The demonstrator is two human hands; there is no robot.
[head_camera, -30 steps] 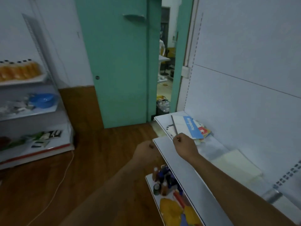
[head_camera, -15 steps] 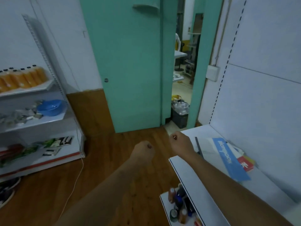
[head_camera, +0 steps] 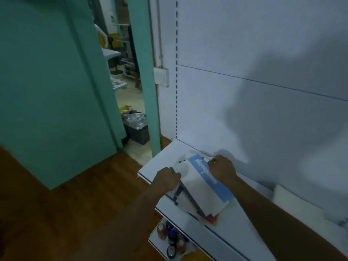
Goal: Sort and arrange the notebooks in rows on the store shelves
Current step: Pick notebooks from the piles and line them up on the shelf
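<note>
— Both hands are on the stack of notebooks (head_camera: 203, 193), is that right?

— Yes. The left hand (head_camera: 166, 178) has its fingers curled over the near-left edge of the stack, by the dark spine of the top notebook. The right hand (head_camera: 222, 167) is curled at the far corner, pinching the edge next to the blue band with white lettering.

— Where does the stack lie?

— On the white shelf (head_camera: 165, 159), towards its left end, close to the white back panel (head_camera: 244, 110). The top notebook is white with that blue band along one side, and it sits at a slant to the shelf's front edge. A red and yellow corner of another notebook sticks out beneath it at the near end.

— Anything else on that shelf?

— A pale flat thing (head_camera: 297, 200) lies further right along the back panel, partly behind the right forearm; too blurred to name.

— And below?

— A lower shelf (head_camera: 156, 243) carries small bottles (head_camera: 170, 236), some with orange bodies, one with a dark blue cap.

— The surroundings?

— A teal door (head_camera: 52, 87) stands at the left over a brown wooden floor (head_camera: 75, 213). Through the doorway there's a dark crate (head_camera: 137, 129) holding clear plastic bottles.
</note>
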